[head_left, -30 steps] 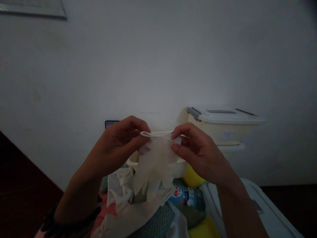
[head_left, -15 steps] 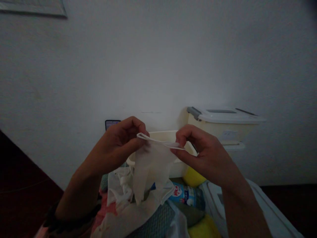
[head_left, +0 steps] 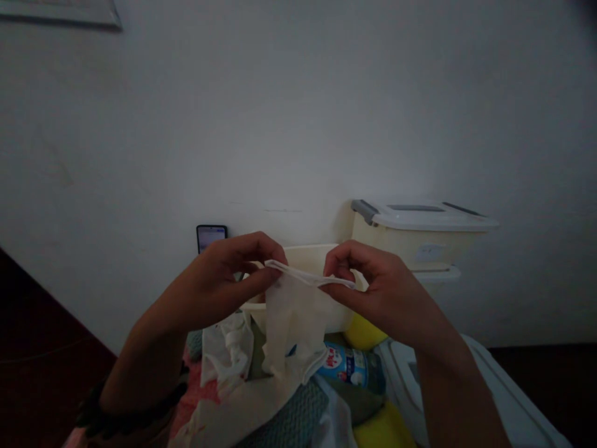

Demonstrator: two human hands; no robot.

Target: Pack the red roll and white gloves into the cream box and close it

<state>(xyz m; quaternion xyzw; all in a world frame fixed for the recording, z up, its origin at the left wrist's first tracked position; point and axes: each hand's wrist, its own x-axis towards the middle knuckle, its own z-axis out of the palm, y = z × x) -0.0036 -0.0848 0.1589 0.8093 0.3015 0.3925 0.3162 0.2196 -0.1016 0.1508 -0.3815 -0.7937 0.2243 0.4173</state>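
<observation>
A thin white glove (head_left: 296, 311) hangs by its rolled cuff between my two hands, its lower end over the pile of cloths. My left hand (head_left: 233, 277) pinches the left end of the cuff between thumb and fingers. At the cuff's right end, my right hand (head_left: 368, 277) holds the rim the same way. Below them another crumpled white piece (head_left: 228, 348) lies on the heap. A bottle with a blue label (head_left: 345, 364) lies on its side under my right hand. Behind the glove stands a cream basin (head_left: 312, 252), partly hidden by it and my hands.
A phone (head_left: 211, 238) leans upright near the wall. Stacked cream storage boxes with a white lid (head_left: 436, 218) stand at the right. Yellow items (head_left: 364, 333), a teal knitted cloth (head_left: 293, 417) and a pink cloth (head_left: 193, 398) lie around the heap.
My left hand has moved slightly right and down, uncovering more of the phone. The glove's cuff has shifted a little right and down, and its hanging part has swung right.
</observation>
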